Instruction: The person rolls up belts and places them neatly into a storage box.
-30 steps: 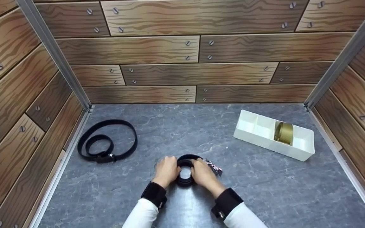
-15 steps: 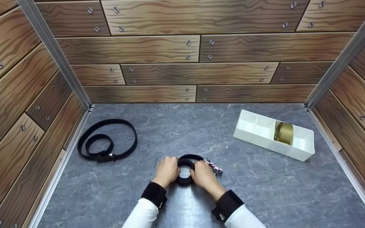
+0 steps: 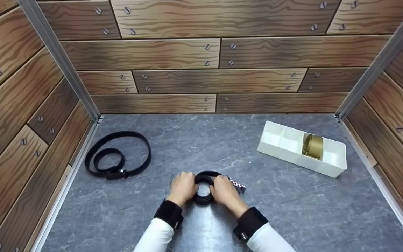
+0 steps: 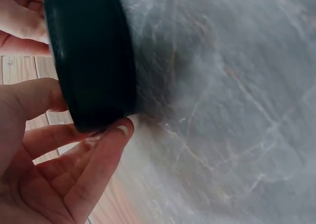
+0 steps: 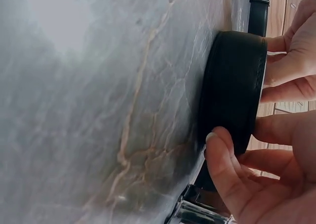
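A black belt (image 3: 203, 200) is wound into a small coil standing on its edge on the tabletop, close in front of the person. The left hand (image 3: 183, 187) holds the coil's left side, thumb on the inside. On the opposite side the right hand (image 3: 224, 189) pinches it the same way. The belt's loose end curves behind the coil toward a shiny buckle (image 3: 237, 186), partly hidden by the right hand. Both wrist views show the smooth dark strap (image 4: 94, 61) between thumb and fingers; the metal buckle (image 5: 197, 211) lies below the coil in the right wrist view.
At the left lies a second black belt (image 3: 148, 159), loosely looped. A white divided box (image 3: 285, 159) stands at the back right, with a rolled gold-brown belt (image 3: 314, 147) in one compartment. Wood-print walls (image 3: 173, 56) enclose the grey marbled table (image 3: 187, 140) on three sides.
Both hands stay on the coil, their fingers shifting only slightly around it. The other belt and the box have not moved.
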Tool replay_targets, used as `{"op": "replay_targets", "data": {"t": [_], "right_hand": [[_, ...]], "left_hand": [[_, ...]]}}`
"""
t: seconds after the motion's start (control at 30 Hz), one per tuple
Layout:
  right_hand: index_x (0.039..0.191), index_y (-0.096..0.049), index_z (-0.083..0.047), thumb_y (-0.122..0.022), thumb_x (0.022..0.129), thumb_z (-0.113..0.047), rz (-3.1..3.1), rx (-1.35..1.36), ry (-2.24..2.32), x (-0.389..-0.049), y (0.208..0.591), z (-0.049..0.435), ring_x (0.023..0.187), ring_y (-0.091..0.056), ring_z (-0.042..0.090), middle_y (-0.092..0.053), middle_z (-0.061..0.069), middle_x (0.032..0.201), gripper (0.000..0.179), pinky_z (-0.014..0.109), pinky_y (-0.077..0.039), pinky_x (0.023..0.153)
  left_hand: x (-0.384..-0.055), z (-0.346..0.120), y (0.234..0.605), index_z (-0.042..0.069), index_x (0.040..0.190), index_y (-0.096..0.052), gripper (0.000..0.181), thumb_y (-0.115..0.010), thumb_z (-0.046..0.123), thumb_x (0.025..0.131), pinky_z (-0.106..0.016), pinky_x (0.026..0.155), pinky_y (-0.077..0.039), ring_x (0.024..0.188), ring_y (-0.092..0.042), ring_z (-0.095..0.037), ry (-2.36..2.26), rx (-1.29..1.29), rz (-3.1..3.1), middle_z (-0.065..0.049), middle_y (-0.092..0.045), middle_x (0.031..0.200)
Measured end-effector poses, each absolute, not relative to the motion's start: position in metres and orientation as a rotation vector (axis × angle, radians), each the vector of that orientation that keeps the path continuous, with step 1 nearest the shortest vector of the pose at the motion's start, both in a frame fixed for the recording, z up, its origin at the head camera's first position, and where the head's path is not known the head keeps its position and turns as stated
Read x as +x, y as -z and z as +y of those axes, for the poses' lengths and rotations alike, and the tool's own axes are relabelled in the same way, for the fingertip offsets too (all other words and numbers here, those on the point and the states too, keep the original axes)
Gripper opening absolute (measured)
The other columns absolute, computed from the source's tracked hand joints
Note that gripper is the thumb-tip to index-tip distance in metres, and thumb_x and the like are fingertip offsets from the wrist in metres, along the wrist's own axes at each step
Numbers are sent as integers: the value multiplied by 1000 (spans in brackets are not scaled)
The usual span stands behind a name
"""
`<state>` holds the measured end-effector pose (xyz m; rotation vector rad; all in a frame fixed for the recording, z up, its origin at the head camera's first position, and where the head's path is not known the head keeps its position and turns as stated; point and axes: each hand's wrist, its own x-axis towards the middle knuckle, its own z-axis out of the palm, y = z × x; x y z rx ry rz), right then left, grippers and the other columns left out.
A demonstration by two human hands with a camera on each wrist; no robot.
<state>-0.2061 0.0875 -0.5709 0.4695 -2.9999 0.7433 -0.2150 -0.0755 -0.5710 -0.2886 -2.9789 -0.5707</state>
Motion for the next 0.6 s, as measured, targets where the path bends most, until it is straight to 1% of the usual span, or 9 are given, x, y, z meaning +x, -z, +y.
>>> {"op": "replay_targets", "data": {"t": [0.1, 0.17, 0.23, 0.33, 0.43, 0.6], "right_hand": [[86, -67, 2, -69, 85, -6, -2989, 520, -730, -207, 572, 88, 88, -63, 39, -64, 20, 88, 9, 50, -51, 79], [92, -68, 3, -68, 86, -6, -2975, 554, -725, -207, 574, 88, 88, -63, 39, -64, 20, 89, 11, 50, -51, 79], [97, -68, 3, -68, 86, -6, -2960, 572, -722, -206, 575, 88, 89, -63, 39, -63, 20, 89, 15, 50, -51, 79], [101, -69, 3, -66, 86, -5, -2949, 556, -737, -203, 575, 88, 89, -63, 38, -63, 18, 89, 17, 50, -50, 78], [107, -69, 2, -65, 87, -5, -2959, 525, -756, -201, 575, 88, 90, -62, 38, -62, 16, 90, 22, 49, -50, 79], [105, -68, 3, -65, 88, -6, -2957, 515, -767, -200, 575, 89, 91, -61, 38, -62, 16, 91, 20, 49, -49, 80]], "left_hand": [[-215, -74, 571, 5, 72, -66, 18, -77, 18, 79, -47, 61, -52, 70, -67, -37, 552, -292, -2968, -15, -68, 76], [-216, -73, 571, 4, 72, -66, 17, -76, 16, 80, -47, 61, -52, 69, -67, -37, 526, -297, -2958, -16, -68, 75], [-216, -72, 572, 4, 71, -66, 14, -75, 12, 79, -47, 59, -52, 68, -67, -37, 494, -303, -2950, -16, -68, 74], [-217, -70, 573, 3, 72, -66, 9, -71, 8, 77, -47, 57, -52, 67, -66, -38, 469, -305, -2949, -16, -67, 74], [-218, -67, 572, 2, 75, -67, 6, -69, 7, 77, -47, 56, -52, 68, -67, -38, 469, -304, -2959, -17, -68, 76], [-218, -65, 572, 4, 77, -68, 12, -74, 14, 81, -47, 58, -52, 70, -67, -38, 468, -311, -2955, -17, -69, 78]]}}
